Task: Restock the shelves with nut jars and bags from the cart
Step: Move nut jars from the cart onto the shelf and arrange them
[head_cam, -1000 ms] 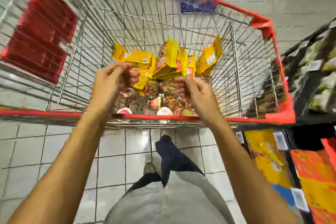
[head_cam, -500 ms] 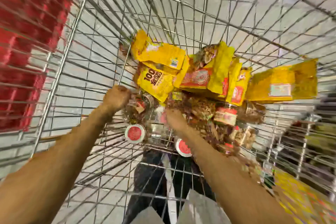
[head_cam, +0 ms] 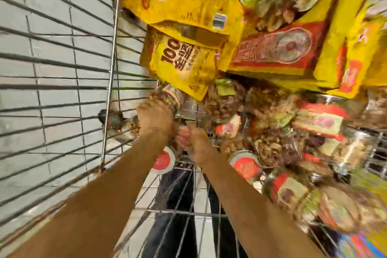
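Observation:
Both my arms reach deep into the wire cart [head_cam: 109, 52]. My left hand [head_cam: 155, 116] grips a clear nut jar [head_cam: 170, 94] at the cart's left wall, just under the yellow nut bags [head_cam: 184, 56]. My right hand [head_cam: 195, 144] sits close beside it, fingers curled round another jar low in the pile; blur hides the exact hold. A red-lidded jar [head_cam: 163, 160] lies between my wrists. More nut jars [head_cam: 247, 165] with red lids and labels are heaped to the right. Yellow and red bags [head_cam: 278, 48] lean over the jars at the far side.
The cart's wire walls close in on the left and near side. Grey floor tiles [head_cam: 52, 27] show through the wires. My dark trouser legs [head_cam: 178, 205] stand behind the near wall. The right part of the picture is heavily blurred.
My head has dropped closer into the cart, and both hands have gone from above the rim down to the jars at the bottom, moving nearer each other.

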